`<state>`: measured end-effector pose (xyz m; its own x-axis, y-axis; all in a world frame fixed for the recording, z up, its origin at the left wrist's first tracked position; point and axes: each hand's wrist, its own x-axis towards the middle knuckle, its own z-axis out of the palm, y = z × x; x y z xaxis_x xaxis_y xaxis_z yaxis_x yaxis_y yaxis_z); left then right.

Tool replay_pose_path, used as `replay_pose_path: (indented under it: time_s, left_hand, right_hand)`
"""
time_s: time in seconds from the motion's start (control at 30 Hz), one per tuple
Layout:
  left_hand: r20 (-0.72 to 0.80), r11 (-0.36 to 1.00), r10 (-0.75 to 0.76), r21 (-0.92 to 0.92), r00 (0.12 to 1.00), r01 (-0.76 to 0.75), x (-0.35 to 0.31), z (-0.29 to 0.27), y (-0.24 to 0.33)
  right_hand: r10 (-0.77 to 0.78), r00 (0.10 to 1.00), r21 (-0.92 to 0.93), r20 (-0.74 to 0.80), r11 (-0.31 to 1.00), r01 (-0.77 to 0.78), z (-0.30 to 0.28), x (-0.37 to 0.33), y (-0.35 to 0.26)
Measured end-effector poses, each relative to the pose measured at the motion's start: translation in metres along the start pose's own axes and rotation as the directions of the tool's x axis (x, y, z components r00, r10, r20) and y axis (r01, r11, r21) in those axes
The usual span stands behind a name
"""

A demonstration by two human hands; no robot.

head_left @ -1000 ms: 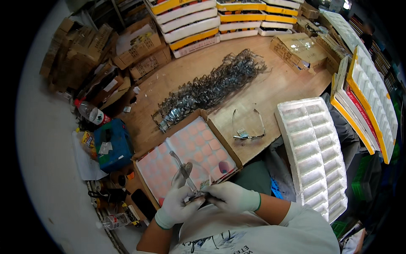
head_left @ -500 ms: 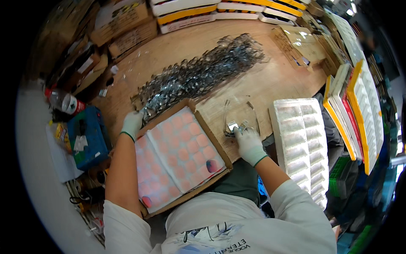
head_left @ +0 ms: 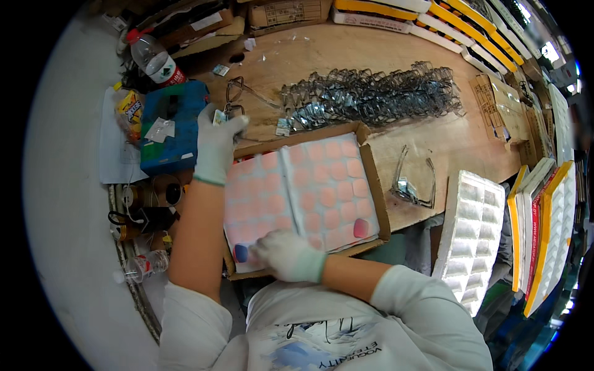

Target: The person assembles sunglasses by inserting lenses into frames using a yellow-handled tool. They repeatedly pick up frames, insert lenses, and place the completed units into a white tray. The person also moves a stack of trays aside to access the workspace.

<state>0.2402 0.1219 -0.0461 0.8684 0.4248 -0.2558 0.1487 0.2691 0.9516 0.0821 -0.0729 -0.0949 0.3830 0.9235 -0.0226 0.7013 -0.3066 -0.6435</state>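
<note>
Your gloved left hand (head_left: 218, 141) pinches eyeglass frame (head_left: 234, 99) beside blue box (head_left: 171, 125); right hand (head_left: 286, 255) lies flat, fingers together, steadying pink tray (head_left: 322, 185) in cardboard box (head_left: 375, 185).

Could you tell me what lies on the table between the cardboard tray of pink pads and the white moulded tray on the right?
In the head view, a loose pair of clear glasses lies on bare wood between the cardboard tray and the white moulded tray.

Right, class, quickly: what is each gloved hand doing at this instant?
Left hand: gripping the far-left corner of the shallow cardboard box.
Right hand: resting fingers-down on the pink compartment tray; nothing visibly held.
</note>
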Motion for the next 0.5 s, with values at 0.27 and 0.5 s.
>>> replay_pose_path:
  time_s: [0.27, 0.5]
  left_hand:
    - [0.115, 0.938, 0.288, 0.167, 0.951, -0.304, -0.138, -0.048, 0.025]
    - [0.123, 0.959, 0.257, 0.087, 0.959, -0.268, -0.179, -0.07, 0.017]
  right_hand:
    - [0.202, 0.978, -0.183, 0.045, 0.964, -0.191, 0.052, 0.069, -0.028]
    - [0.102, 0.988, 0.119, 0.119, 0.986, -0.116, 0.023, 0.03, -0.032]
